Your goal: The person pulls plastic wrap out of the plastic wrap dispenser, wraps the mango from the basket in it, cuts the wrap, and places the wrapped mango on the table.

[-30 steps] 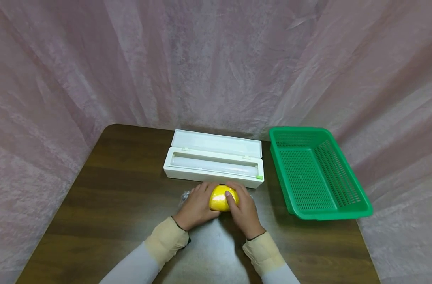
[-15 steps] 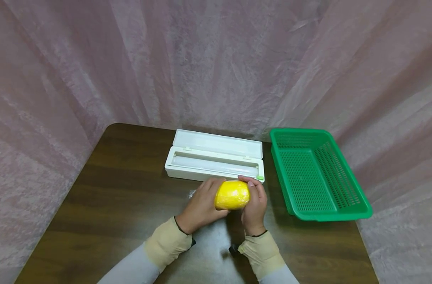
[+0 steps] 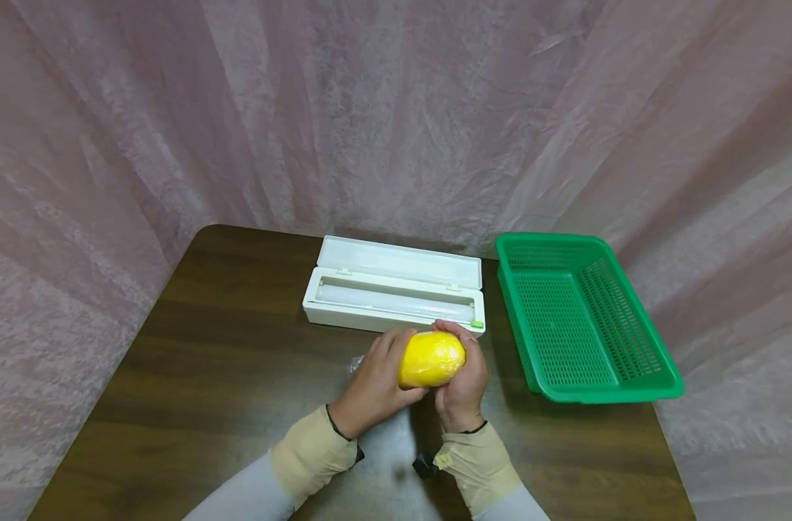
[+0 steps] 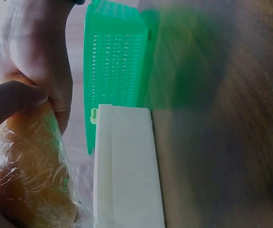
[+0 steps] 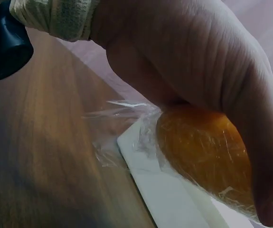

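A smooth yellow fruit (image 3: 432, 359), oblong and wrapped in cling film, is held between both hands above the table; its exact kind is not clear. My left hand (image 3: 375, 378) grips its left end, fingers over the far side and thumb on the near side. Around the right end curls my right hand (image 3: 466, 380), its thumb lying along the fruit (image 5: 205, 154) in the right wrist view. Wrinkled film covers the fruit (image 4: 32, 171) in the left wrist view. Loose film (image 5: 110, 149) sticks out from one end. A bit of film (image 3: 355, 363) shows beside the left hand.
Behind the hands stands a white cling film dispenser (image 3: 344, 316), its lid (image 3: 399, 262) raised and a film roll (image 3: 396, 301) inside. A green slotted basket (image 3: 591, 396) is at the right on the dark wooden table (image 3: 207, 347). A pink curtain (image 3: 396, 130) hangs behind.
The hands have lifted the fruit slightly and shifted it right. The right hand has turned from lying over the top to cupping the right end, and the fruit has tilted.
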`<state>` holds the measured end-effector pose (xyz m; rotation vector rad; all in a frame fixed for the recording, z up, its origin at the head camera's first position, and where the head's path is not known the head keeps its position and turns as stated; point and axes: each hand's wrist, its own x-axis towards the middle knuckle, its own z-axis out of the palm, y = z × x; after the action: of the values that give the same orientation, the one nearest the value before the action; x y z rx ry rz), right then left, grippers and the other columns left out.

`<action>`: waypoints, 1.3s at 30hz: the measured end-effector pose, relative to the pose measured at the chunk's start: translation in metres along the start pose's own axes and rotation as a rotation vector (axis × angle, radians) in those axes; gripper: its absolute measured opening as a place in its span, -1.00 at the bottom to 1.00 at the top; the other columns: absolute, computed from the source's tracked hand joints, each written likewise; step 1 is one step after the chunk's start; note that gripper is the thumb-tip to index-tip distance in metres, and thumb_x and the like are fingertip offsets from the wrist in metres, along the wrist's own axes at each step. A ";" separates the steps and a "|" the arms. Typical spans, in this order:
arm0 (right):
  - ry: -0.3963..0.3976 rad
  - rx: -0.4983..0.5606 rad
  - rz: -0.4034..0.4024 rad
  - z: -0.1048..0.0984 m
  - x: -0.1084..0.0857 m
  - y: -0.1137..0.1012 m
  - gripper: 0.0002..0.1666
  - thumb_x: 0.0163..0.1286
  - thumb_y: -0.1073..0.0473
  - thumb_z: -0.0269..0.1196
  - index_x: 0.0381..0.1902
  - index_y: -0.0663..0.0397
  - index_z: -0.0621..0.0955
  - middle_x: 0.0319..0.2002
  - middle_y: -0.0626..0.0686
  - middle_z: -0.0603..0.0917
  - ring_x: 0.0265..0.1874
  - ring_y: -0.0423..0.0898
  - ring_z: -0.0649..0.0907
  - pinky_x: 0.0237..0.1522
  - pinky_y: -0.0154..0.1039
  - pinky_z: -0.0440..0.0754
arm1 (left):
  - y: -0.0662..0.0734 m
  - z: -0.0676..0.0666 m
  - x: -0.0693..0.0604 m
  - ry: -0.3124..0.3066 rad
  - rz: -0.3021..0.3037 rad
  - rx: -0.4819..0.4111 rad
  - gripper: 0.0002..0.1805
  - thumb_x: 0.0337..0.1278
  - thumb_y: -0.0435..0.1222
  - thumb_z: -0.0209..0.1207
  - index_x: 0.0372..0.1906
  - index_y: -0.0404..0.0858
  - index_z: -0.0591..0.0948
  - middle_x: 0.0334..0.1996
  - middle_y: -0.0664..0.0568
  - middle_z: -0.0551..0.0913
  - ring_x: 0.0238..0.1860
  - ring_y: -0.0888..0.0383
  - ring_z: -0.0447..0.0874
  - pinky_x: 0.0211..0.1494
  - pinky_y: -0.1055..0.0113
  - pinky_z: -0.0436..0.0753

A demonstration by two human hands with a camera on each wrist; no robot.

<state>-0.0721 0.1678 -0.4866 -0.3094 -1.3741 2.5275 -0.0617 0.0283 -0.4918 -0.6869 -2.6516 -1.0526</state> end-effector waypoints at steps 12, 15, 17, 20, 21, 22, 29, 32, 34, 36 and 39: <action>-0.137 -0.198 0.019 -0.012 0.003 -0.002 -0.47 0.62 0.03 -0.10 0.11 0.37 0.60 0.10 0.16 0.65 0.02 -0.01 0.62 0.06 -0.21 0.61 | -0.006 -0.007 0.000 -0.036 -0.006 0.041 -0.01 -0.26 -0.15 0.60 0.39 -0.22 0.38 0.10 -0.14 0.54 0.05 -0.03 0.53 0.13 0.04 0.56; -0.216 -0.299 0.065 -0.019 0.006 -0.005 -0.45 0.62 -0.01 -0.02 0.23 0.32 0.56 0.14 0.14 0.64 0.01 -0.05 0.63 0.01 -0.27 0.63 | -0.010 -0.012 0.002 -0.050 0.021 0.132 -0.01 -0.25 -0.17 0.59 0.41 -0.22 0.38 0.13 -0.13 0.54 0.11 -0.06 0.52 0.16 0.00 0.52; -0.257 -0.367 0.114 -0.022 0.007 -0.007 -0.46 0.59 -0.02 0.03 0.27 0.28 0.53 0.10 0.11 0.64 -0.05 -0.07 0.63 -0.05 -0.27 0.64 | -0.012 -0.015 0.003 -0.073 0.046 0.196 -0.01 -0.23 -0.17 0.58 0.42 -0.24 0.38 0.18 -0.14 0.53 0.17 -0.08 0.52 0.19 -0.02 0.50; -0.288 -0.427 0.189 -0.023 0.009 -0.009 -0.49 0.55 -0.01 0.11 0.26 0.21 0.54 0.00 0.09 0.63 -0.15 -0.06 0.62 -0.16 -0.25 0.64 | -0.014 -0.017 0.005 -0.100 0.083 0.274 0.00 -0.21 -0.16 0.56 0.44 -0.24 0.36 0.24 -0.13 0.52 0.23 -0.08 0.51 0.24 -0.03 0.47; -0.296 -0.437 0.208 -0.024 0.009 -0.009 -0.51 0.54 0.00 0.13 0.24 0.19 0.56 -0.03 0.08 0.62 -0.17 -0.06 0.61 -0.19 -0.24 0.64 | -0.015 -0.018 0.005 -0.108 0.094 0.288 0.01 -0.20 -0.15 0.56 0.45 -0.23 0.35 0.25 -0.13 0.52 0.24 -0.07 0.51 0.26 -0.03 0.46; -0.301 -0.446 0.217 -0.023 0.009 -0.009 -0.53 0.52 0.01 0.15 0.22 0.20 0.57 -0.05 0.08 0.61 -0.20 -0.06 0.60 -0.22 -0.23 0.64 | -0.016 -0.018 0.006 -0.110 0.104 0.292 0.02 -0.20 -0.14 0.56 0.46 -0.21 0.34 0.26 -0.12 0.51 0.24 -0.07 0.51 0.26 -0.03 0.45; -0.312 -0.448 0.159 -0.023 0.008 -0.007 -0.57 0.52 0.07 0.17 0.16 0.26 0.59 -0.09 0.09 0.60 -0.22 -0.06 0.60 -0.21 -0.26 0.64 | -0.024 -0.023 0.008 -0.053 0.093 0.240 0.08 -0.24 0.00 0.60 0.48 -0.06 0.32 0.22 -0.06 0.51 0.16 -0.07 0.55 0.17 -0.03 0.48; -0.309 -0.458 0.140 -0.023 0.008 -0.008 -0.56 0.52 0.07 0.16 0.16 0.29 0.58 -0.11 0.08 0.60 -0.22 -0.07 0.60 -0.21 -0.27 0.64 | -0.027 -0.025 0.007 -0.036 0.095 0.198 0.08 -0.26 0.01 0.61 0.47 -0.08 0.33 0.17 -0.04 0.53 0.15 -0.05 0.55 0.19 -0.03 0.50; -0.304 -0.452 0.136 -0.024 0.008 -0.009 -0.56 0.52 0.07 0.15 0.16 0.30 0.58 -0.12 0.07 0.61 -0.23 -0.09 0.60 -0.21 -0.28 0.64 | -0.028 -0.026 0.007 -0.042 0.103 0.165 0.10 -0.26 0.01 0.61 0.48 -0.10 0.31 0.17 -0.04 0.53 0.16 -0.03 0.55 0.21 -0.04 0.50; -0.303 -0.439 0.134 -0.025 0.008 -0.009 -0.54 0.53 0.06 0.15 0.17 0.33 0.57 -0.12 0.06 0.62 -0.23 -0.10 0.61 -0.21 -0.28 0.65 | -0.030 -0.029 0.007 -0.055 0.108 0.127 0.11 -0.25 0.01 0.61 0.49 -0.10 0.29 0.19 -0.04 0.53 0.18 -0.02 0.54 0.25 -0.05 0.48; -0.298 -0.414 0.134 -0.025 0.007 -0.010 -0.53 0.54 0.07 0.12 0.18 0.36 0.55 -0.10 0.05 0.64 -0.22 -0.10 0.63 -0.20 -0.28 0.66 | -0.032 -0.034 0.007 -0.074 0.104 0.080 0.13 -0.24 0.02 0.61 0.50 -0.12 0.28 0.24 -0.04 0.53 0.25 -0.02 0.51 0.30 -0.10 0.44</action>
<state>-0.0699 0.1953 -0.4922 -0.1003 -2.0598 2.4467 -0.0824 -0.0133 -0.4835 -0.8526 -2.6703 -0.9049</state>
